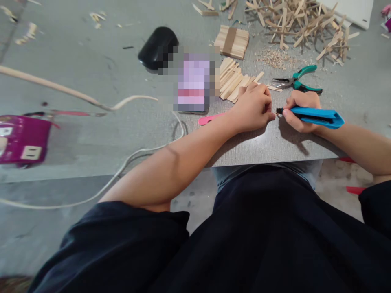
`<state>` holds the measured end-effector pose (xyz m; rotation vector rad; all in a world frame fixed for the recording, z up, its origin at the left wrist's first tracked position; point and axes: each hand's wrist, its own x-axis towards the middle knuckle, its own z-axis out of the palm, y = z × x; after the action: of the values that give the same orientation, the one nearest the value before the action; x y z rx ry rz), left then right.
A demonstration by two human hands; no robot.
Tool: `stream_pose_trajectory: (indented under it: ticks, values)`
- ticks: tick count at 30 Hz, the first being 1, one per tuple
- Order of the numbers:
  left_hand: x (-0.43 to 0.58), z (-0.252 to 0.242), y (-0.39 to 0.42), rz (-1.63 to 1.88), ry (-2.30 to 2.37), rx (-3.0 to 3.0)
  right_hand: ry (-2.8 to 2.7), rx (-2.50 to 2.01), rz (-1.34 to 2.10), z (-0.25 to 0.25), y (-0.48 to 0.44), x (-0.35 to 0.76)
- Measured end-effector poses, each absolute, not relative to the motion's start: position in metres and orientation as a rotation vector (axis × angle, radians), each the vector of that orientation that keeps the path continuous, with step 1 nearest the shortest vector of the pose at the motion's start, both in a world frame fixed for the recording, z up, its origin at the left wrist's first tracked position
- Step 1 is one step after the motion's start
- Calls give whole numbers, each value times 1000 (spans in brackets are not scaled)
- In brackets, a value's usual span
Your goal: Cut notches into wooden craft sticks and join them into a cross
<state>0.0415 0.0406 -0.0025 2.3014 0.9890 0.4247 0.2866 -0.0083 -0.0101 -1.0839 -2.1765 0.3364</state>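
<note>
My right hand (301,114) is wrapped round a blue utility knife (317,116), its black tip pointing left toward my left hand. My left hand (255,108) is closed in a pinch right at the knife tip, on a small piece that I cannot make out. Both hands rest on a grey board (269,142) lying over my lap. Loose wooden craft sticks (233,79) lie just behind my left hand.
Green-handled pliers (297,80) lie behind my right hand. A bundled stack of sticks (232,42), a glued stick structure (302,20), sawdust (276,59), a pink stick (210,119), a black object (157,47), a purple box (23,138) and white cables (122,103) lie around.
</note>
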Motion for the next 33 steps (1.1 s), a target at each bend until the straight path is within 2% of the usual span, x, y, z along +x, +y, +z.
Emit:
stream_pose_trajectory:
  ticks: [9,16,22,28,33]
  values:
    - [40,-9,41,454,1035,2340,-2085,-1112,454,-14,-1,288]
    - [46,6,28,249,1234,2444,-1591,-968,152,-34,19,302]
    - [40,19,4,209,1338,2574,-2201,-1012,-90,-32,50,346]
    - [33,5,8,157,1211,2590,-2531,-1042,-204,-25,47,341]
    - [16,8,34,250,1005,2458,-2711,-1059,-136,-13,36,334]
